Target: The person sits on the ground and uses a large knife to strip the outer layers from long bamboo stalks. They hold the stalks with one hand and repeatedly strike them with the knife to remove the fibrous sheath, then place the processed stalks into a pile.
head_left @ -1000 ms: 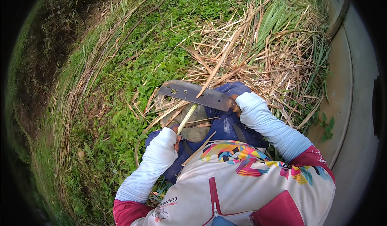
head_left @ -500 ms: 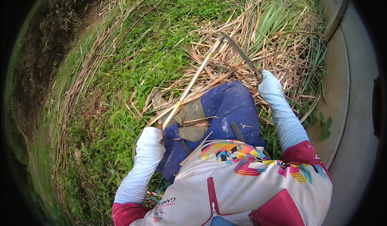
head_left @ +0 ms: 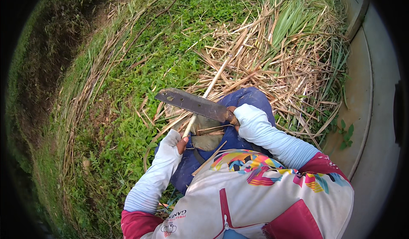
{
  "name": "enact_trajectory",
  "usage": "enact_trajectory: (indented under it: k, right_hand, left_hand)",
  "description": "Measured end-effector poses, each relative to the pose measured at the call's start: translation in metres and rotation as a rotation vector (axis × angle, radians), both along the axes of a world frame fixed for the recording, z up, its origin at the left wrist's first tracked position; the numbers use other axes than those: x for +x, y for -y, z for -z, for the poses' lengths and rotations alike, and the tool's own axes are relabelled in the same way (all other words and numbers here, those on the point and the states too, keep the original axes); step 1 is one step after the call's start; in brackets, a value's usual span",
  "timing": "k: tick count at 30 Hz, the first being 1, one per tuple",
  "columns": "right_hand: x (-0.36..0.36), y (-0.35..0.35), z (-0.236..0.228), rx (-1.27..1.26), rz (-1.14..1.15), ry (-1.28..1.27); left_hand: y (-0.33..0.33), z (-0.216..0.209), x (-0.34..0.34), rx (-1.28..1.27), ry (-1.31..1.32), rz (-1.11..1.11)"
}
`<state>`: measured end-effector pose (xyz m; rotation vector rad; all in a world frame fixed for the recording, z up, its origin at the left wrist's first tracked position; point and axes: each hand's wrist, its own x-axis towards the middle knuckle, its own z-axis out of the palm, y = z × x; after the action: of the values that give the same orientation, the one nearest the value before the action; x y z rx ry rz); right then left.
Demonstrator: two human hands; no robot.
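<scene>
My left hand (head_left: pixel 178 143), under a pale sleeve that covers much of it, is closed round the lower end of a long, pale yellow cane stalk (head_left: pixel 219 72). The stalk slants up and away to the right, its far end over dry cut leaves. In my right hand (head_left: pixel 243 119) is the wooden handle of a machete (head_left: pixel 191 102). Its broad, dark blade, pierced by several holes near the tip, lies across the stalk just beyond my left hand. From this angle I cannot tell whether blade and stalk touch.
My bent knees in blue trousers (head_left: pixel 251 96) and olive boots (head_left: pixel 207 142) are right below the blade. Dry leaf strips (head_left: pixel 294 75) pile up ahead and to the right. Low green plants (head_left: pixel 170 70) cover the ground leftward. A grey wall (head_left: pixel 379 68) runs along the right.
My right hand has brought the machete from the stalk's far end back and left, down to its near part. The blade now shows its flat side. My left hand has shifted slightly right.
</scene>
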<state>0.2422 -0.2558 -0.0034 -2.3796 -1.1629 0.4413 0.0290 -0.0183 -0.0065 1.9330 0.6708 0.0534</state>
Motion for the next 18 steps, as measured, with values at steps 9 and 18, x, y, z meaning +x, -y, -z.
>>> enact_trajectory:
  k: [9, 18]
  right_hand:
    - [-0.001, 0.03, 0.003, -0.121, 0.048, -0.168]
    - [0.132, 0.101, 0.052, -0.061, 0.658, 0.146]
  left_hand:
    - [-0.001, -0.027, 0.032, -0.68, -0.294, -0.017]
    - [0.032, -0.058, 0.038, -0.664, -0.28, 0.148]
